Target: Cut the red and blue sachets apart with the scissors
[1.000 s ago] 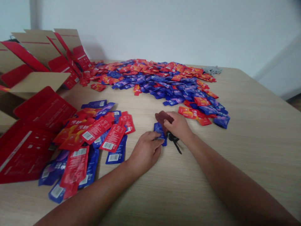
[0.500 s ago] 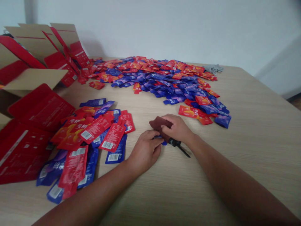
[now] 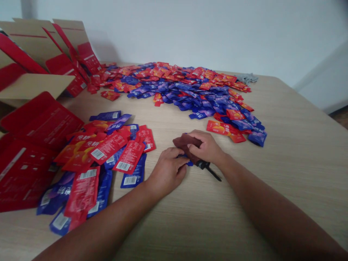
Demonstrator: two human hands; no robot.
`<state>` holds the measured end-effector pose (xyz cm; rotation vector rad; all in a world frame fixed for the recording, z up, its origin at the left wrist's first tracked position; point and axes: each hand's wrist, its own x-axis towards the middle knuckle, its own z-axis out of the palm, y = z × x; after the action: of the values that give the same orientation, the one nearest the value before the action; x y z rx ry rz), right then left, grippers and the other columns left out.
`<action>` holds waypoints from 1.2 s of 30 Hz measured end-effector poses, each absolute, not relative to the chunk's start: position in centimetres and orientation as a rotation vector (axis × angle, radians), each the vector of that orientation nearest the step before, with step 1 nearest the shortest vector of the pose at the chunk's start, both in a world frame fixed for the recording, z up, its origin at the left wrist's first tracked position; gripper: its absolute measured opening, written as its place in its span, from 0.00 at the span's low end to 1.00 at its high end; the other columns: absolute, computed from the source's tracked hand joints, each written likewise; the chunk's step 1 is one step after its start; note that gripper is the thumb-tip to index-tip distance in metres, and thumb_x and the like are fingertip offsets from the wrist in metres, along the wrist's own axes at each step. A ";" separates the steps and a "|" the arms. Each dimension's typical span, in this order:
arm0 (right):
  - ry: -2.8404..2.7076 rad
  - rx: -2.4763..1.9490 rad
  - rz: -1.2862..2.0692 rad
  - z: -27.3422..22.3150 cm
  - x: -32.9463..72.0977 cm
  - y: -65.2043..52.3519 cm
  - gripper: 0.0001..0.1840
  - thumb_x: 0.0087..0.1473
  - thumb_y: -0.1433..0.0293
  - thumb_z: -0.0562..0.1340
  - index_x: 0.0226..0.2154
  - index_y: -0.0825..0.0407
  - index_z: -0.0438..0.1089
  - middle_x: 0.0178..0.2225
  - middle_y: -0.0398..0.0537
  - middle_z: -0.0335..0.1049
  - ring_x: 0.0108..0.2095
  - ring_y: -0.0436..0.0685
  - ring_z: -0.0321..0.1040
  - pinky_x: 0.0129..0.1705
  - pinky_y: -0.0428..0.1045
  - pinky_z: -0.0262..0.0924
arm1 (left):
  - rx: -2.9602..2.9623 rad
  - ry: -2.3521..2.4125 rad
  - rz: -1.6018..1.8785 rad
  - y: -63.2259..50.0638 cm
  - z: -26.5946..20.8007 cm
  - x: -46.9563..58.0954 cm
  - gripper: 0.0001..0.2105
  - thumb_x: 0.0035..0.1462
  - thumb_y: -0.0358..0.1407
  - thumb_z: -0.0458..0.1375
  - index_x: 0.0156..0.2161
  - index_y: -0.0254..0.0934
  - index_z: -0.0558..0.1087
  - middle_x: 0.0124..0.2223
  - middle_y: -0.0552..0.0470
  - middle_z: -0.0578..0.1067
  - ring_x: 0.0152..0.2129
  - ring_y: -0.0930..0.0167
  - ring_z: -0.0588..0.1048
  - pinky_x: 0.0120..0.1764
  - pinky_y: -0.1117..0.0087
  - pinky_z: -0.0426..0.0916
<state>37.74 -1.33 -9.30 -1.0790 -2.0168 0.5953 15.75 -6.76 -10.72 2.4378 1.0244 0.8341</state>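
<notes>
In the middle of the table, my right hand (image 3: 206, 145) is closed round a brown hand tool (image 3: 185, 142) with a black end and a thin black rod sticking out towards me. What kind of tool it is I cannot make out. Beside it, my left hand (image 3: 170, 168) presses its fingers down on a blue sachet (image 3: 189, 163) lying flat on the wood. Most of that sachet is hidden under the fingers and the tool. Left of my left hand lies a loose heap of red and blue sachets (image 3: 129, 156), several with barcodes facing up.
A long pile of red and blue sachets (image 3: 174, 87) stretches along the back by the wall. Open red cardboard boxes (image 3: 46, 127) with raised flaps stand at the left. A grey crumpled cloth (image 3: 247, 78) lies at the back right of the wooden table (image 3: 288, 145).
The view has shifted slightly, so the boxes and the left heap sit a little further left. Both hands stay nearly in place over the blue sachet.
</notes>
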 end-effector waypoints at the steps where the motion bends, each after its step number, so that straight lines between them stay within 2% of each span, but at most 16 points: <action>1: -2.027 -1.071 0.602 -9.2 37.7 -1.4 0.17 0.50 0.74 0.64 0.43 0.47 0.78 0.40 0.45 0.80 0.40 0.59 0.75 0.45 0.53 0.68 | 2.442 1.019 0.833 -6.7 -10.7 15.7 0.12 0.62 0.29 0.62 0.47 0.43 0.84 0.52 0.44 0.79 0.51 0.58 0.76 0.54 0.52 0.73; 8: -2.041 -1.143 0.539 -9.3 37.4 -1.2 0.17 0.51 0.74 0.63 0.44 0.48 0.79 0.41 0.46 0.80 0.40 0.59 0.75 0.44 0.52 0.66 | 2.484 0.978 0.789 -6.5 -10.3 15.5 0.12 0.64 0.30 0.61 0.49 0.44 0.83 0.53 0.45 0.78 0.52 0.59 0.75 0.55 0.53 0.71; 15: -1.884 -1.410 0.371 -10.2 37.1 -0.5 0.12 0.52 0.73 0.63 0.39 0.49 0.78 0.36 0.47 0.78 0.35 0.59 0.72 0.39 0.52 0.64 | 2.494 0.949 0.810 -6.0 -10.0 15.7 0.13 0.62 0.28 0.60 0.49 0.43 0.81 0.54 0.46 0.78 0.51 0.60 0.75 0.53 0.53 0.71; 22: -1.848 -1.353 0.421 -10.5 37.3 -0.3 0.13 0.52 0.73 0.63 0.41 0.49 0.78 0.37 0.46 0.79 0.36 0.58 0.73 0.39 0.52 0.65 | 2.561 1.145 0.717 -5.9 -9.5 17.9 0.08 0.49 0.30 0.63 0.38 0.39 0.76 0.42 0.44 0.75 0.42 0.57 0.73 0.46 0.52 0.71; 27: -1.828 -1.347 0.458 -10.5 37.4 -0.5 0.13 0.52 0.72 0.63 0.41 0.49 0.78 0.37 0.46 0.79 0.37 0.59 0.74 0.40 0.52 0.66 | 2.595 1.152 0.692 -6.0 -9.2 18.4 0.07 0.49 0.30 0.63 0.36 0.39 0.73 0.43 0.43 0.73 0.43 0.56 0.72 0.47 0.51 0.70; 36: -1.969 -1.169 0.614 -9.4 37.7 -1.1 0.19 0.50 0.74 0.64 0.44 0.47 0.80 0.39 0.44 0.80 0.37 0.57 0.74 0.40 0.51 0.65 | 2.493 1.032 0.760 -5.8 -9.5 17.4 0.07 0.52 0.28 0.61 0.38 0.39 0.74 0.43 0.44 0.73 0.43 0.59 0.72 0.45 0.55 0.70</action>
<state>37.69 -1.11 -9.41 -1.1693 -1.9687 0.6140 17.37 -5.79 -9.52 2.4931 1.0318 0.7596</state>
